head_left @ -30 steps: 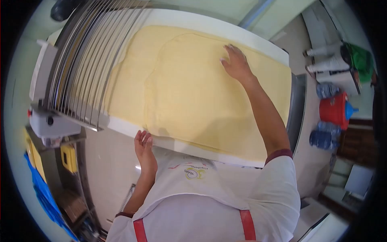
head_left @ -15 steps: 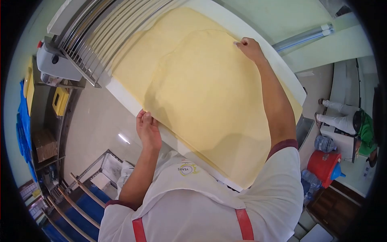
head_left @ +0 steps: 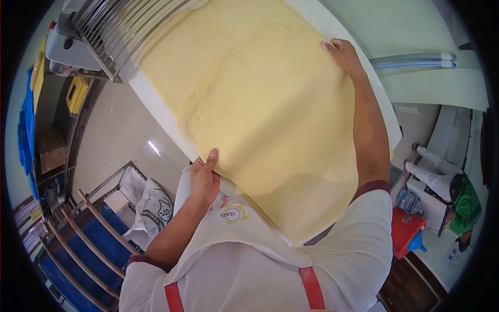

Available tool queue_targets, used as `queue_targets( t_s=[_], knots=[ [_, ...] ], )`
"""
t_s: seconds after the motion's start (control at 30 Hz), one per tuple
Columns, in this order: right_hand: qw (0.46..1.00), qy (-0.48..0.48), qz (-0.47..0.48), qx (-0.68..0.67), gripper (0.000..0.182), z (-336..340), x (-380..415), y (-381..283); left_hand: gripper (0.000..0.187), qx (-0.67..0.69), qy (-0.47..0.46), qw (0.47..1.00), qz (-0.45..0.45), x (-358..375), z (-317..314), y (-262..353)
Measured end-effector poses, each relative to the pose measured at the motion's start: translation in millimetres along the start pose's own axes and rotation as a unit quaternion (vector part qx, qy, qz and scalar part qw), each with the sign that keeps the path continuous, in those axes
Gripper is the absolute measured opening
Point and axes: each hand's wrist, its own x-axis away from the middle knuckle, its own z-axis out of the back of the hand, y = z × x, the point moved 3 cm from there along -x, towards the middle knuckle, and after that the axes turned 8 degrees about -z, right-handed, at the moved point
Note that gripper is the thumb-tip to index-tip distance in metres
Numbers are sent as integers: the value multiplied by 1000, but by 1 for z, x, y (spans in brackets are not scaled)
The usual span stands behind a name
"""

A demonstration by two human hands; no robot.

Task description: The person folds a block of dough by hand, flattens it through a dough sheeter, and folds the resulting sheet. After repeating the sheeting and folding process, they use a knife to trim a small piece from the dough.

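Note:
A wide, pale yellow sheet of dough lies in folded layers on a white surface. My left hand pinches its near left edge, thumb on top and fingers beneath. At the far right edge, my right hand grips the same sheet between thumb and fingers. Between the two hands the top layer is lifted a little, and a soft shadowed crease runs across it. The far end of the dough lies under the metal bars of a guard.
A grey machine housing stands beside the guard at upper left. Wooden-railed blue racks and a printed white sack are at lower left. At right are a person in green, a red container and a water bottle.
Both hands have moved to the right in view, still holding the dough edges. The top layer has risen and creased between them, and its near edge is drawn closer to my body.

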Motion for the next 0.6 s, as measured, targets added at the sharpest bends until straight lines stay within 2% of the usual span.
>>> queue_targets(
  t_s=[0.03, 0.13, 0.23, 0.33, 0.43, 0.47, 0.57, 0.6],
  knots=[
    [1000, 3, 3, -13, 45, 3, 4, 1, 29, 29, -17, 999, 4, -1, 0, -4],
    [991, -80, -95, -52, 45, 18, 43, 30, 29, -21, -25, 999, 27, 21, -5, -31],
    [997, 39, 12, -61, 44, 14, 76, 51, 30, -63, -24, 996, 49, 40, -19, -57],
    [995, 53, -25, -84, 44, 31, 80, 65, 33, -65, -81, 991, 82, 56, -12, -49],
    [998, -20, -43, -41, 44, 29, 68, 78, 39, -33, -71, 994, 80, 55, 2, -62],
    [998, 33, -15, -44, 42, 21, 72, 83, 40, -26, -71, 994, 78, 59, 1, -65],
    [996, -32, -79, -14, 35, 34, 83, 105, 43, -29, -68, 993, 93, 77, -14, -84],
    [991, -58, -106, -64, 35, 38, 94, 111, 44, -44, -67, 990, 112, 84, -19, -95]
  ],
)
